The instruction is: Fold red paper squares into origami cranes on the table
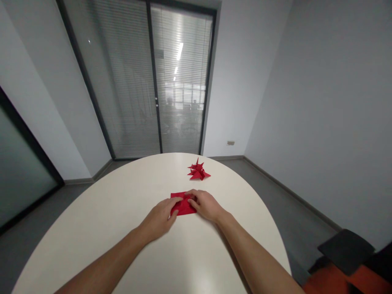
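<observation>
Red paper (184,209), lying on the pale round table (137,183) between both hands, touching each. From the left: left hand (159,216) over the left edge, fingers stretched across the upper surface, thumb spread away from them at the near left corner. Next, the paper's uncovered middle, just right of the left fingertips and just left of the right thumb; long axis hard to tell, seemingly wider than deep from this angle. Beyond, toward the paper's right end, pointed red folded pieces (199,172) clustered on the table, apart from the fingers. Last, right hand (208,205) on the right part, fingers curled near the far edge, thumb close below; cannot tell whether pinching a layer or merely pressing. Neither hand nearer, both in contact
</observation>
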Available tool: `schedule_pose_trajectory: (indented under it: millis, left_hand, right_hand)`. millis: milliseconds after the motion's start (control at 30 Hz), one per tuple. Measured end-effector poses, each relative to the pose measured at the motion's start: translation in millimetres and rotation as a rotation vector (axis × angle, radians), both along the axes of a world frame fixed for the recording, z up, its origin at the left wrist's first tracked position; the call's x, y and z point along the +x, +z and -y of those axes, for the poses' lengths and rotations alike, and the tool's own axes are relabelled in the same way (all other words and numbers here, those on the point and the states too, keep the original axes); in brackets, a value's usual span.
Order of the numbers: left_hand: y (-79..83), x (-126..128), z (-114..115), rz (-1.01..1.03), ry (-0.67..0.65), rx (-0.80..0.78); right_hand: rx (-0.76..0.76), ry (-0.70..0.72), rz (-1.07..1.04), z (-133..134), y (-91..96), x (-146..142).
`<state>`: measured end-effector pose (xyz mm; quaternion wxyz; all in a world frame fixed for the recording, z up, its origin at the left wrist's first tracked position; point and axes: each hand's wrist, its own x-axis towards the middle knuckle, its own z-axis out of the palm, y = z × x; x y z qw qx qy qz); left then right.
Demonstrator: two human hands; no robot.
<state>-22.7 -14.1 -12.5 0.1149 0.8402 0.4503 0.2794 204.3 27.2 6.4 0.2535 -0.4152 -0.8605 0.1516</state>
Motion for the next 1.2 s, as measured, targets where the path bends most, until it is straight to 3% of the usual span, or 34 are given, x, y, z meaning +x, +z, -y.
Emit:
schedule_pose_trajectory:
  millis: [133, 367, 733, 1200]
  left_hand:
    - [2.3, 0, 1, -0.028, -0.066, 0.051]
    - [2.3, 1, 1, -0.117, -0.049, 0.114]
    - [14.8, 4, 6, -0.187, -0.088, 0.147]
    - [-6.8, -5, -4, -0.157, -0.119, 0.111]
  right_hand:
    - [0.028, -0.002, -0.005, 0, 1.3, 1]
    - [0.066, 0.007, -0.065, -4, -4.9, 0]
    - [0.141, 0.039, 0.105, 0, -1.8, -6]
    - [0.062, 0.114, 0.063, 6, -1.1, -6]
